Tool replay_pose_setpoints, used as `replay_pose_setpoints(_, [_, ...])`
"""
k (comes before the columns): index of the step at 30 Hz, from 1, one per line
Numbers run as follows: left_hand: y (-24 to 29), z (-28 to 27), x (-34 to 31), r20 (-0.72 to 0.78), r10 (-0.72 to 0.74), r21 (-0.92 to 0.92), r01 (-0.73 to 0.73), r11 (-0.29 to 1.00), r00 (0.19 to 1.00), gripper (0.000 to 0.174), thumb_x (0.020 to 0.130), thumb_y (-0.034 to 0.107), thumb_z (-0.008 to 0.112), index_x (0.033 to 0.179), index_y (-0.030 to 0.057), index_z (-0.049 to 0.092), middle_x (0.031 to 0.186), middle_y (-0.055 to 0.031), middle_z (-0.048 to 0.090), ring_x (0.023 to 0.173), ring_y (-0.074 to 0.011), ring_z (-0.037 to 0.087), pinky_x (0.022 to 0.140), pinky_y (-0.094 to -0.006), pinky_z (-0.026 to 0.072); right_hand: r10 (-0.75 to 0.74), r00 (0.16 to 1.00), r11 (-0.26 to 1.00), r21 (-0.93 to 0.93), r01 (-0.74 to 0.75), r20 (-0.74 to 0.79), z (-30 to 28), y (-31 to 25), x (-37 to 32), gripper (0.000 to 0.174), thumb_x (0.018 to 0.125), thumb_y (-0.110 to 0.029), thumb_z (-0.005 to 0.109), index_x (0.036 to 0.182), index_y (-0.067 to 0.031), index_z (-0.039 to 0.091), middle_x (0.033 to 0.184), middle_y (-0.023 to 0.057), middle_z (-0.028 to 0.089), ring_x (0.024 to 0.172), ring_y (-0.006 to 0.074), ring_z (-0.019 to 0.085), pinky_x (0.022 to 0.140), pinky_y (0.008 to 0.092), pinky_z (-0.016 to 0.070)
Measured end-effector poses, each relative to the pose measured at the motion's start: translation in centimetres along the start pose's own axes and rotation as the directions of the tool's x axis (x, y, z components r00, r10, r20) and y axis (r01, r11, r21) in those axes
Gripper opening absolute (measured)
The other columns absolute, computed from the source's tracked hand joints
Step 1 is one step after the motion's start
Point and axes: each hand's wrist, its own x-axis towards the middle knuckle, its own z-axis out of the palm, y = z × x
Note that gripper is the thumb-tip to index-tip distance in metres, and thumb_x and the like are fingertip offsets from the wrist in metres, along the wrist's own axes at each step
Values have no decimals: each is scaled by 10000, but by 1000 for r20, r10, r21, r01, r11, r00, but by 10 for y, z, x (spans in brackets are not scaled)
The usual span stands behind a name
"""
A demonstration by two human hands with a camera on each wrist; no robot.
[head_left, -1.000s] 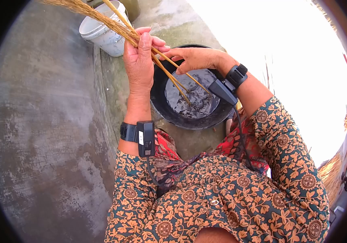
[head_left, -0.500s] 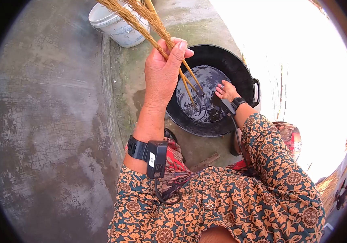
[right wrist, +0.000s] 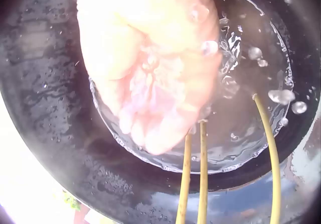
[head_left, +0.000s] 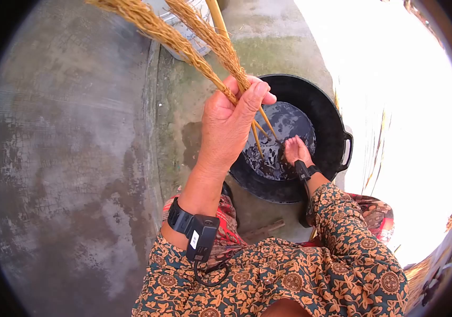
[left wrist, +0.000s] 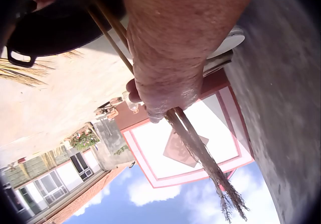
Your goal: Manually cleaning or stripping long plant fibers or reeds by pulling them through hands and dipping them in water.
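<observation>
My left hand point(head_left: 231, 119) grips several thin yellow stalks with rough, fibrous brown heads point(head_left: 226, 53). The heads point up and away past the fist; the bare lower ends slant down into a round black tub point(head_left: 337, 132). Dark, rippled water point(head_left: 289, 113) fills the tub's bottom. My right hand point(head_left: 297, 150) is low in the tub at the water, palm up and cupped. In the right wrist view that hand point(right wrist: 150, 68) has a little water in its palm, drops fly beside it, and the stalk ends point(right wrist: 203, 169) meet the water close to its fingertips.
Beyond the left hand stands a white bucket point(head_left: 199, 45), partly hidden by the stalk heads. Grey concrete floor point(head_left: 73, 158) spreads to the left. A short flat stick point(head_left: 263, 230) lies between the feet. Loose straw point(head_left: 379, 148) lies on the bright ground at right.
My right hand has left the stalks beside the left hand and gone down to the water, turning palm up. The left hand keeps its grip; it sits lower and further right in view.
</observation>
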Motion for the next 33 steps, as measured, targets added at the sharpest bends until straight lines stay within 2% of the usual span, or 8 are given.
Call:
replay_pose_setpoints(4, [-15,2,8,-29,-36,-50,34,998,999,147,924,181,570,941,35,571,817,-47,628,806,-156,628,795,-285,488,389,803,921,-217,-325,452,169,-4,-61,354,937,-323,482,638,-135,468,641,-11,488,582,124,519,483,203,443])
replay_pose_setpoints(9, [-37,0,16,-7,-6,-22,6,1000,1000,179,919,182,580,1006,26,574,884,-32,620,813,-119,614,760,-238,488,497,674,609,-773,178,546,344,-9,-156,273,941,-201,492,820,26,585,786,147,639,731,251,678,647,314,596])
replay_pose_setpoints(10, [-49,-3,16,15,14,-30,-13,999,1000,190,917,188,584,1016,26,576,900,-34,622,814,-116,613,757,-235,487,434,723,513,-807,292,537,361,-4,-176,271,935,-190,510,853,56,588,798,154,642,771,267,684,682,321,599])
replay_pose_setpoints(14, [-51,-1,28,102,42,-50,-37,998,994,253,914,224,588,1047,10,572,904,-63,647,813,-128,620,760,-248,497,372,707,73,-778,624,601,419,2,-217,334,943,-256,510,1017,53,616,920,137,667,813,194,676,761,297,571])
replay_pose_setpoints(18, [-42,4,28,147,-14,34,9,999,989,298,907,254,597,1042,-10,570,882,-90,657,820,-143,631,761,-262,505,240,713,-243,-670,701,659,417,6,-232,325,940,-282,518,1044,3,635,943,100,671,828,153,668,784,276,548])
replay_pose_setpoints(21, [-46,8,25,211,9,29,-15,999,977,312,901,270,605,1030,-12,575,912,-106,659,838,-152,634,770,-267,503,156,647,-317,-583,748,746,396,12,-241,328,943,-296,511,1053,-14,639,948,95,669,840,143,662,795,276,542])
replay_pose_setpoints(31, [-81,-2,28,245,-48,84,28,996,968,203,922,168,557,1051,14,585,955,-77,646,866,-146,623,771,-261,503,13,636,167,-628,760,772,314,2,-169,311,876,-301,622,1049,-43,607,910,66,653,856,145,651,789,272,537])
replay_pose_setpoints(33, [-74,3,23,191,-138,149,111,983,972,187,924,135,540,1037,-4,593,929,-51,637,833,-119,612,750,-256,511,2,591,81,-589,804,807,310,4,-160,354,849,-300,656,1075,-35,595,899,64,649,828,126,641,737,254,533])
